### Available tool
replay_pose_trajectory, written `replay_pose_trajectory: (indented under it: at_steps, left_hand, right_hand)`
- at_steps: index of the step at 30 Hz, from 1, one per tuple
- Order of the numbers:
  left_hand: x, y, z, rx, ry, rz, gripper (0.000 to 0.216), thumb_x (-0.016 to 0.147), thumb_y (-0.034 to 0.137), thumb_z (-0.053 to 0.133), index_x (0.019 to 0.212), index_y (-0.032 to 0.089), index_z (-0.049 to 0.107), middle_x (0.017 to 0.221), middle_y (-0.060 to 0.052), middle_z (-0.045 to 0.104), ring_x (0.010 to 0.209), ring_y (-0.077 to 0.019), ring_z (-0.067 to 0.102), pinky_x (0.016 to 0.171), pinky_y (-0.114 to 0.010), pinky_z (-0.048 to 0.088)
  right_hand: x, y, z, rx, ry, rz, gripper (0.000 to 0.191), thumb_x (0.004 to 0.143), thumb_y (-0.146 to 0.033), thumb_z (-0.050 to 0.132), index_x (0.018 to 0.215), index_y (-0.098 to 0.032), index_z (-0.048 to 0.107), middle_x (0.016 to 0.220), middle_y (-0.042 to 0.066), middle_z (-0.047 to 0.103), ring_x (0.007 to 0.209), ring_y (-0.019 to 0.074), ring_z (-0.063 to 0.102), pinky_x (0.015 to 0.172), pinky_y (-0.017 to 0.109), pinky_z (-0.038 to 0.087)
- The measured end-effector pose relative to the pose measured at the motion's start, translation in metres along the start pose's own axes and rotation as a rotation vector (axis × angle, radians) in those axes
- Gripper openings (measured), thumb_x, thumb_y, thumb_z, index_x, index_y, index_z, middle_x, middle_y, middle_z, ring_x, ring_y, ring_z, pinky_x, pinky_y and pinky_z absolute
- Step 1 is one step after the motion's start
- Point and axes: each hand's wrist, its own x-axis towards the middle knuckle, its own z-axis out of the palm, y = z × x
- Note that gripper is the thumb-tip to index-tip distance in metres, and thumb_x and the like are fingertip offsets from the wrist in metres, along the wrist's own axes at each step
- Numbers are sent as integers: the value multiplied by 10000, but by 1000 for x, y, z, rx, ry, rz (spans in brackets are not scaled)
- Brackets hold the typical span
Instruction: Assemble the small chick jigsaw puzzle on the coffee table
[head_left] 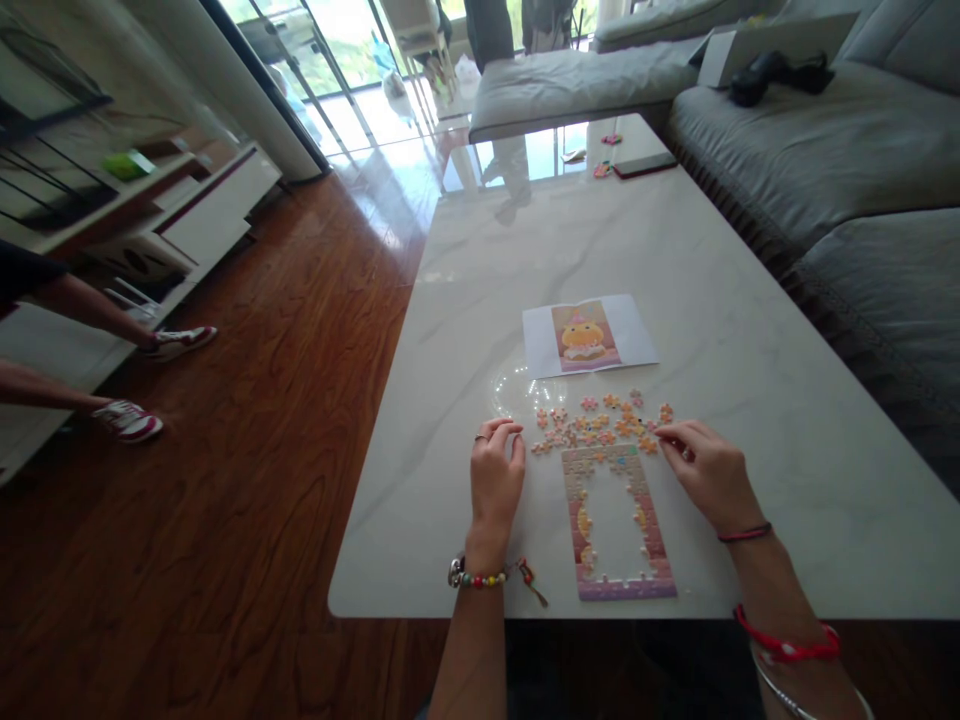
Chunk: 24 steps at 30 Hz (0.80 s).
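Note:
My right hand (709, 475) is at the right edge of a loose heap of puzzle pieces (600, 430), its fingertips pinched on a small piece there. To the left of the heap, my left hand (496, 485) rests on the table with fingers loosely bent and thumb a little apart, holding nothing. Between my wrists lies a partly assembled jigsaw puzzle (660, 545), a rectangular border with a hollow middle, tan at the top and purple at the bottom. Beyond the heap is a creased paper sheet (634, 330) printed with a yellow cartoon figure.
The white marble-patterned table (465, 300) carries a dark phone (645, 166) and small items at its far end. A grey sofa (787, 150) runs along the right. Another person's legs and shoes (135, 420) appear at left on the wooden floor (300, 400).

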Motion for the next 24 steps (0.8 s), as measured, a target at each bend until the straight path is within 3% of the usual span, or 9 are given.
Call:
replay_pose_trajectory:
  at_steps: [24]
  left_hand:
    - [1, 1, 4, 13, -24, 15, 122, 760, 154, 490, 811, 179, 598, 932, -50, 582, 887, -174, 553, 776, -315, 458]
  right_hand:
    - [1, 1, -2, 2, -5, 26, 134, 772, -190, 486, 801, -179, 617, 784, 24, 629, 677, 137, 572, 647, 251, 435]
